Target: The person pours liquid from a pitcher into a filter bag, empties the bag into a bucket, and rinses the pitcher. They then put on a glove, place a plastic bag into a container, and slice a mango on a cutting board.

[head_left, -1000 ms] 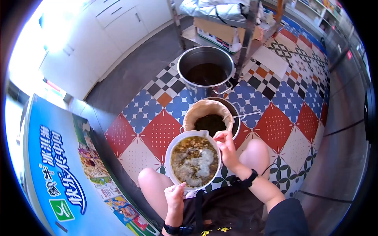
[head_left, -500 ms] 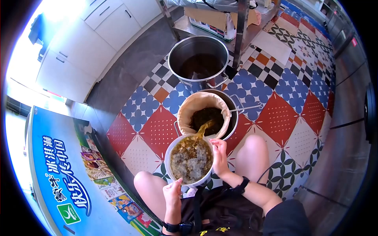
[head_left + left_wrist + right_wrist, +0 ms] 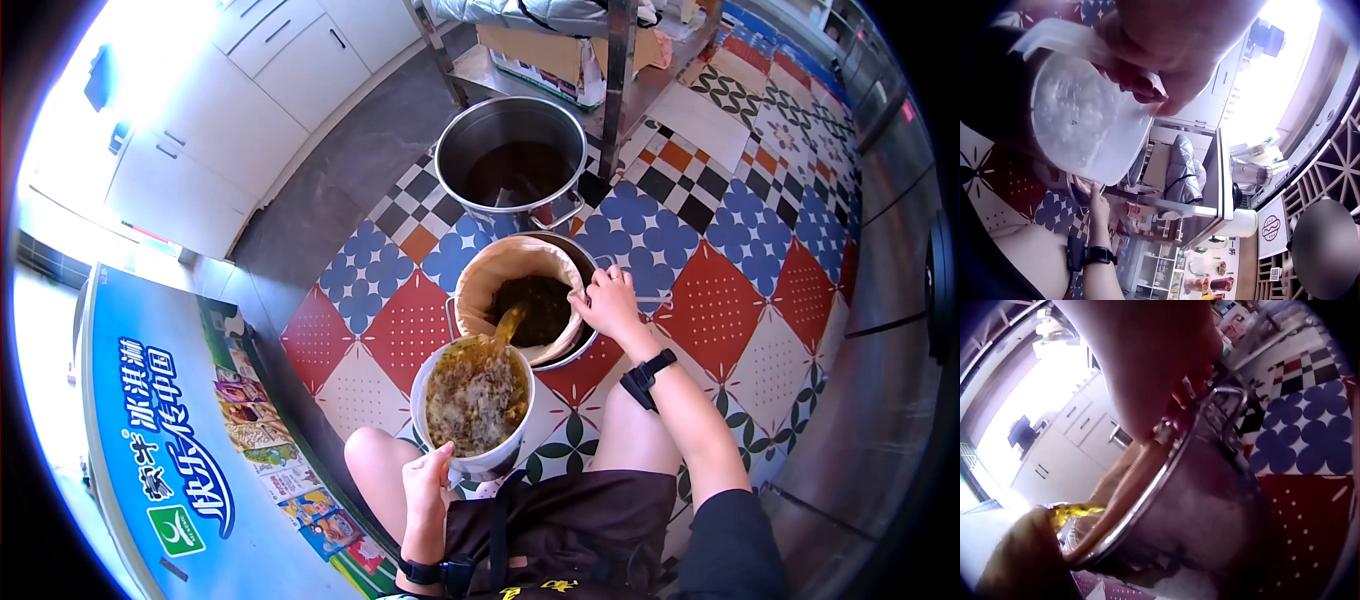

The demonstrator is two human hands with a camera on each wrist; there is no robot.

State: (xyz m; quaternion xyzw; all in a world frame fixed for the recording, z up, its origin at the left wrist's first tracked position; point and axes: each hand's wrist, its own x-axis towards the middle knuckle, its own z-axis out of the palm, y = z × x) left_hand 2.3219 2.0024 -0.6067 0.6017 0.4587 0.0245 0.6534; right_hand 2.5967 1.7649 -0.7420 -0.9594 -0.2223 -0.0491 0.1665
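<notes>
My left hand (image 3: 427, 484) grips the near side of a white plastic jug (image 3: 503, 461), tilted toward a cloth filter bag (image 3: 480, 281). Brown liquid (image 3: 512, 322) with foam and leafy bits fills the jug, and a yellowish-brown stream runs from its lip into the bag. That bag sits within a steel pot (image 3: 588, 345), dark wet matter lying at its bottom. My right hand (image 3: 607, 303) pinches the bag's right edge, fingers right at the pot's rim. In the right wrist view, the bag's rim (image 3: 1138, 481) lies just inside the pot's metal edge.
Beyond the bag stands a larger steel pot (image 3: 457, 190) with dark liquid inside. A metal-legged rack (image 3: 618, 90) with a cardboard box is behind it. A blue ice-cream freezer (image 3: 130, 420) lies along the left, white cabinets (image 3: 190, 150) farther back. Patterned tiles (image 3: 700, 290) cover the floor.
The jug has tipped forward and its liquid now streams into the bag. My right hand has left the jug's side and moved up and right to the bag's edge; my left hand stays on the jug.
</notes>
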